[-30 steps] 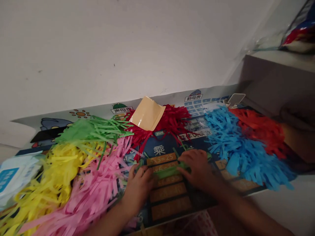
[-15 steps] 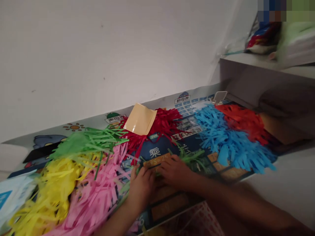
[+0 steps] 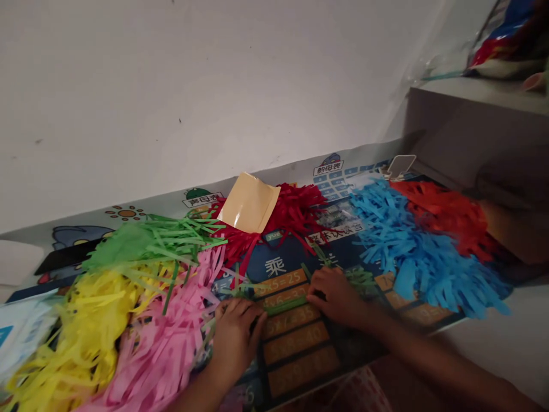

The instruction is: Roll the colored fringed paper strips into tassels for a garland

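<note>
- One slim green band with fringed ends [image 3: 285,305], lying on a dark printed chart [image 3: 253,262], long axis side to side, spanning the gap between both hands.
- One left hand [image 3: 235,335], fingers loosely curled over the band's left part; grip or mere press, cannot tell.
- One right hand [image 3: 337,297], partly closed, thumb at the band's right part; firmness of hold unclear; both about equally near its middle.
- One tan square card [image 3: 249,203], beyond, on dark-red fringe [image 3: 302,209].
- Two fringed heaps, pink [image 3: 171,337] and blue [image 3: 388,229], flanking.
</note>
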A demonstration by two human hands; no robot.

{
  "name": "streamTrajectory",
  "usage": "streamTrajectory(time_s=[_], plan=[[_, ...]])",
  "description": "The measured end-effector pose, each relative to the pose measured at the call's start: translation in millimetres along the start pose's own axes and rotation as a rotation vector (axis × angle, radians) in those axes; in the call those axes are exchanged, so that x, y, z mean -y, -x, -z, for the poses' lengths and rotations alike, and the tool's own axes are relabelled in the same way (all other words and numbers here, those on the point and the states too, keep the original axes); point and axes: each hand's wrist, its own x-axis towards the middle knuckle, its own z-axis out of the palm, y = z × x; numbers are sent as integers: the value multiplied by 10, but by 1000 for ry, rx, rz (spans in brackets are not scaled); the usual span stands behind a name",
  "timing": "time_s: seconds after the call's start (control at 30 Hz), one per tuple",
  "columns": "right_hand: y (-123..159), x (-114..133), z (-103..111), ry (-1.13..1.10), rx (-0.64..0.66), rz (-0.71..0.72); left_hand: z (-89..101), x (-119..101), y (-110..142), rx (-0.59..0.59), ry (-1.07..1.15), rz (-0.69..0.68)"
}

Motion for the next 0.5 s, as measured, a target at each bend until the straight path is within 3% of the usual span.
streamTrajectory(time_s=[0.33,0.4,0.5], plan=[[-75,47,-21,69,4,-83,-9,-37,-78,42,-111,38],[-48,35,-18,124,-28,-1,2,-53,-59,40,-163,-56],[-7,24,-21,207,-85,301,-9,-77,-26,42,-247,-255]])
